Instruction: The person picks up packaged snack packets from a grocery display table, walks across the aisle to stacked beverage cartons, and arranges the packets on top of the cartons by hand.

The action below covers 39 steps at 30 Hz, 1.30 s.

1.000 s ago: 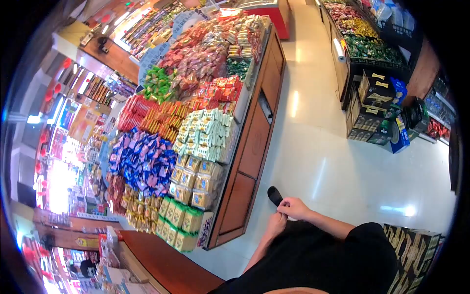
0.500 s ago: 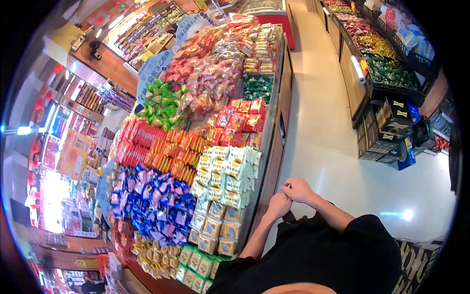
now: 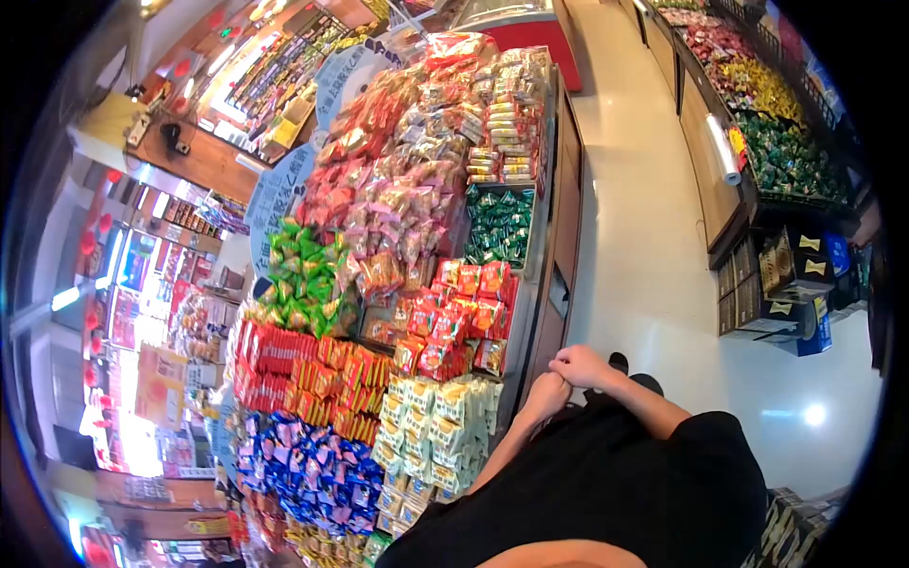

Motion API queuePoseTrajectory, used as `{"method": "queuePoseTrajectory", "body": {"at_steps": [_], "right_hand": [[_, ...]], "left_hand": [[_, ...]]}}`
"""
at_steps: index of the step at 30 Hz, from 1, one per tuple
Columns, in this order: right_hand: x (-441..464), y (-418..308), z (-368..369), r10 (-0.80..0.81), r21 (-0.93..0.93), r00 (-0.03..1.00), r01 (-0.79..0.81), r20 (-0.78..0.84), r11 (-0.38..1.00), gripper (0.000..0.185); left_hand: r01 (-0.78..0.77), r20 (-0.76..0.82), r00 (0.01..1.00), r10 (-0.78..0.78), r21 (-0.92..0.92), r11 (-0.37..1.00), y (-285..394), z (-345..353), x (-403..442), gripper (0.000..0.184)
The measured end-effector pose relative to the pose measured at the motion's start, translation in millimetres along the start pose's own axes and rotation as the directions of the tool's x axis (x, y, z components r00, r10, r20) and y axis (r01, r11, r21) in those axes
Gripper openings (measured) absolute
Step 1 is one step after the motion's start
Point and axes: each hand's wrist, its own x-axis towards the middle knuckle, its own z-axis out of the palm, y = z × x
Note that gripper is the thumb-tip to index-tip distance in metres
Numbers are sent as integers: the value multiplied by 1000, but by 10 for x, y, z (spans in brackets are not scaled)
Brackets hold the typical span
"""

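Note:
My left hand (image 3: 545, 396) and my right hand (image 3: 579, 366) touch each other in front of my black shirt, just right of the snack counter's edge. Both have curled fingers; whether anything small lies between them is hidden. Nearest on the counter are pale green-and-white packets (image 3: 437, 426) and red packets (image 3: 459, 317). Blue wrapped sweets (image 3: 308, 469), orange packets (image 3: 339, 388) and green bags (image 3: 305, 276) lie farther left. Dark green sweets (image 3: 499, 225) fill a bin above the red packets.
An aisle floor (image 3: 644, 218) runs up the right side of the counter. Beyond it stand another sweets shelf (image 3: 701, 142) and stacked black boxes (image 3: 791, 265). A red-sided freezer (image 3: 559, 43) is at the far end. More patterned boxes (image 3: 791, 530) sit at the lower right.
The view has moved forward along the counter, so its goods have shifted downward in the picture. A dark shoe shows again beside my hands, which stay together.

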Motion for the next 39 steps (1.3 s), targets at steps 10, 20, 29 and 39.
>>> {"method": "queuePoseTrajectory", "body": {"at_steps": [10, 20, 29, 39], "right_hand": [[749, 243, -922, 53, -4, 962, -56, -267, 998, 33], [1711, 570, -1088, 97, -207, 969, -146, -229, 967, 42], [3273, 338, -1480, 120, -319, 992, -126, -37, 939, 36], [4753, 405, -1089, 220, -111, 973, -212, 68, 971, 35]], "left_hand": [[-179, 188, 973, 132, 255, 950, 398, -354, 1385, 31], [-32, 405, 914, -36, 158, 987, 108, -985, 2599, 31], [21, 250, 967, -43, 94, 995, -793, -1416, 3686, 29], [298, -419, 888, -189, 211, 931, -1399, -2117, 4386, 49]]}}
